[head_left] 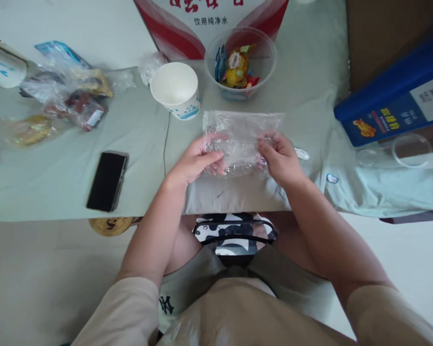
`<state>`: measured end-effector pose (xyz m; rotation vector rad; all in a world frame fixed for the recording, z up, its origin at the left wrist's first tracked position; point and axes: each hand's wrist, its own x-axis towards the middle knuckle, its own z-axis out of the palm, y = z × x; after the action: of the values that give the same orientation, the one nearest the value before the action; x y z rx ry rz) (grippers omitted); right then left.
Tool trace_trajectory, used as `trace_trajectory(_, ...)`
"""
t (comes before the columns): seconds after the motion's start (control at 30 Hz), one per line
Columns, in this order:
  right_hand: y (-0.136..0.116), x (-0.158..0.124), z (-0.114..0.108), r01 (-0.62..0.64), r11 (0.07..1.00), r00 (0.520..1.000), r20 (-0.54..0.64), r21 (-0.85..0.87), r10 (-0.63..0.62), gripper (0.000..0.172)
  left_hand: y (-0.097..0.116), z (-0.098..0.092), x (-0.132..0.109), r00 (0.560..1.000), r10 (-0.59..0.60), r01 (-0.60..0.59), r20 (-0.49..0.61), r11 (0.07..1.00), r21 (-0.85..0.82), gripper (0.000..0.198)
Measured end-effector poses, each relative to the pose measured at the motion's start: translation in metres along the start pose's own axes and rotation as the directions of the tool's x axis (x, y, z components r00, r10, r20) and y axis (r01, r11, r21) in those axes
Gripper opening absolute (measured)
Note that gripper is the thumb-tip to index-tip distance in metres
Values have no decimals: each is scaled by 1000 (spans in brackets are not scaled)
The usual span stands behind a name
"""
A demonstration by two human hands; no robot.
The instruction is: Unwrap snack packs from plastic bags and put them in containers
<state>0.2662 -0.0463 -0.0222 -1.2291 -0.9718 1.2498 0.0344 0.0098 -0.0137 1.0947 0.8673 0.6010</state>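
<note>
Green cloth (144,144) lies between bag (240,144) and pale floor (57,269).

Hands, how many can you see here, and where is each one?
2. The left hand holds the left side of the clear bag, and the right hand holds its right side. No other hand shows.

Holds a clear plastic bag (242,127) in left hand (197,161) and right hand (280,158) near the front edge of the table (245,194), near a paper cup (176,91).
</note>
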Motion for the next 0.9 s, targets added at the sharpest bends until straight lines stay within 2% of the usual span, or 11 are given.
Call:
trace_trajectory(0.13, 1, 0, -2, -19, 995, 1000, 18, 95, 17, 40, 0, -4, 1, 999, 22, -25, -49, 997, -74, 46)
trace_trajectory(0.23, -1, -3, -4, 19, 992, 999, 39, 124, -24, 34, 1, -6, 1, 999, 41, -43, -21, 994, -97, 48)
trace_trajectory(0.33, -3, -6, -5, 50, 998, 997, 50, 50, -52, 26, 1, 0, 0, 996, 84, -84, -23, 996, -20, 54)
trace_trajectory(0.4, -3, -8, -4, 49, 999, 997, 60, -1, -49, 24, -1, 4, 0, 991, 109, -108, -74, 994, 21, 47)
trace_trajectory(0.5, -2, -9, -4, 44, 999, 999, 29, 14, -44, 28, -6, 5, 4, 979, 136, -140, -151, 990, -16, 38)
trace_trajectory(0.63, 2, -6, -8, 61, 998, 998, -8, 10, -61, 33, -7, -4, 11, 972, 148, -169, -183, 981, -100, 35)
trace_trajectory(0.73, 4, -3, -11, 95, 995, 995, 10, -29, -95, 50, -5, -5, 14, 965, 143, -172, -219, 978, -118, 41)
trace_trajectory(0.83, 4, -2, -13, 104, 984, 994, -6, -143, -106, 58, -5, -1, 15, 948, 171, -180, -268, 984, -8, 30)
trace_trajectory(0.9, 6, -1, -14, 94, 964, 995, -7, -249, -99, 47, -7, 2, 15, 938, 219, -198, -268, 975, 105, 27)
